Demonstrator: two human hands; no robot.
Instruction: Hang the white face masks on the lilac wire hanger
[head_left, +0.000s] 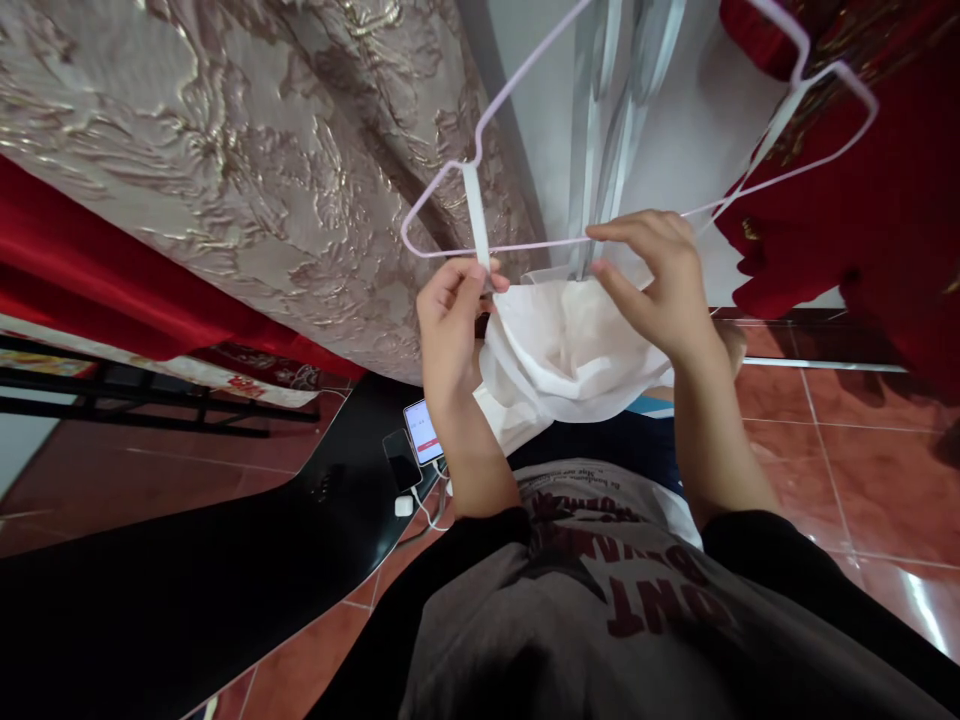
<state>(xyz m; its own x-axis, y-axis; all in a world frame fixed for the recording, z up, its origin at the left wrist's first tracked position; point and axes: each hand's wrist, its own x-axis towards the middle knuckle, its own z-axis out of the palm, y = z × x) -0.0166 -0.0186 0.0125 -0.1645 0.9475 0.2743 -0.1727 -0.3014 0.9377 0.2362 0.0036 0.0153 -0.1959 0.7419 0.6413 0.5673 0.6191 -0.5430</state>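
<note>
White strap (476, 213) rises from left hand's grip (447, 318) to pink hanger (536, 245).

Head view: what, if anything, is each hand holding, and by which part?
The left hand pinches the white strap just below the hanger bar; the right hand looks open, apparently holding nothing.

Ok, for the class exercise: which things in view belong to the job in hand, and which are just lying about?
In the job:
- hanger
- strap, running from hanger to left hand
- white cloth, below right hand

Just about:
- lit phone
- dark phone
- white block
- black table
- red cloth, hanging
</note>
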